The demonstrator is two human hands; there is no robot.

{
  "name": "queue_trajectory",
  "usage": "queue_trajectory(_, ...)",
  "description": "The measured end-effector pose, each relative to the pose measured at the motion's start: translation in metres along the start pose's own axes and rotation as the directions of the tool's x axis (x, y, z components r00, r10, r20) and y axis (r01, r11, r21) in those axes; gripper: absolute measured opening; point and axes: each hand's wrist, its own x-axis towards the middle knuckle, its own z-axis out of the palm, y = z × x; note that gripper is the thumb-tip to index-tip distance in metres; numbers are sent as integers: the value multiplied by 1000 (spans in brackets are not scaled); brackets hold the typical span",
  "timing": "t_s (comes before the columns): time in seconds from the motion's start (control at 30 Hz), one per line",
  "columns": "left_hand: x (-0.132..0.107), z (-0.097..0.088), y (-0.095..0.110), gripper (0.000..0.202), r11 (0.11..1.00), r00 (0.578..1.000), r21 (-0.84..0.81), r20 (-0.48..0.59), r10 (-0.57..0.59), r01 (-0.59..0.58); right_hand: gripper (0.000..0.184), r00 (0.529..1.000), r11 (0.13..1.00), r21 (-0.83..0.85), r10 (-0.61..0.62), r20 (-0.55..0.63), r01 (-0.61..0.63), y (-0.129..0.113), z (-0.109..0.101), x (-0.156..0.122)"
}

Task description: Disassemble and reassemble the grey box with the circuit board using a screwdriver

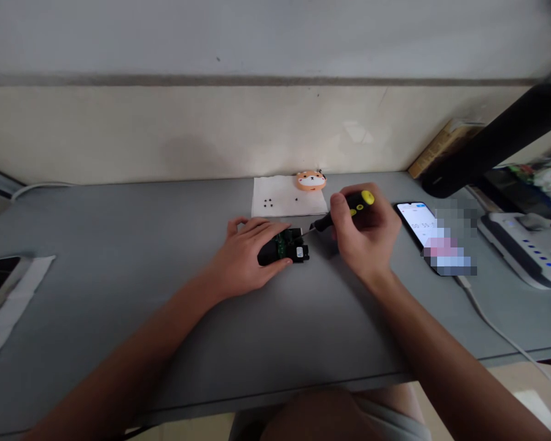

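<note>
A small black device with a bare green circuit board [281,244] lies on the grey desk. My left hand [248,254] grips it from the left, thumb along its near side and fingers over its far side. In my right hand [370,233] is a black and yellow screwdriver [321,223], held nearly level and pointing left. Its tip meets the right part of the device, near a black block with a white label; whether it sits in a screw I cannot tell. Behind them, several tiny dark screws [268,203] lie on a white paper sheet [284,211].
An orange animal-faced case [311,180] rests on the paper's far right corner. To the right are a lit phone [417,223] on a cable, a white power strip [528,248] and a black cylinder [496,141]. A dark-screened object [0,275] lies far left.
</note>
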Motion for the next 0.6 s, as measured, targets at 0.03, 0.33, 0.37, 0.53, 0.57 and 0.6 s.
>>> queue_trajectory(0.03, 0, 0, 0, 47, 1000, 1000, -2, 1, -1, 1, 16, 1000, 1000, -2, -5, 1, 5, 0, 0, 0)
queue_trajectory(0.33, 1, 0, 0, 45, 1000, 1000, -21, 1, -7, 7, 16, 999, 999, -17, -30, 15, 30, 0, -1, -1)
queue_trajectory(0.37, 1, 0, 0, 45, 1000, 1000, -22, 2, -8, 8, 16, 999, 999, -19, -29, 18, 29, 0, -1, -1)
queue_trajectory(0.53, 2, 0, 1, 41, 999, 1000, -40, 14, -19, 20, 17, 999, 998, -49, -37, 23, 38, -3, 0, 0)
queue_trajectory(0.57, 2, 0, 1, 40, 999, 1000, -50, 18, -20, 21, 19, 999, 997, -59, -42, 20, 43, -3, 1, 1)
queue_trajectory(0.6, 2, -1, 1, 38, 998, 1000, -62, 23, -19, 20, 21, 999, 997, -67, -44, 19, 45, -3, 1, 2)
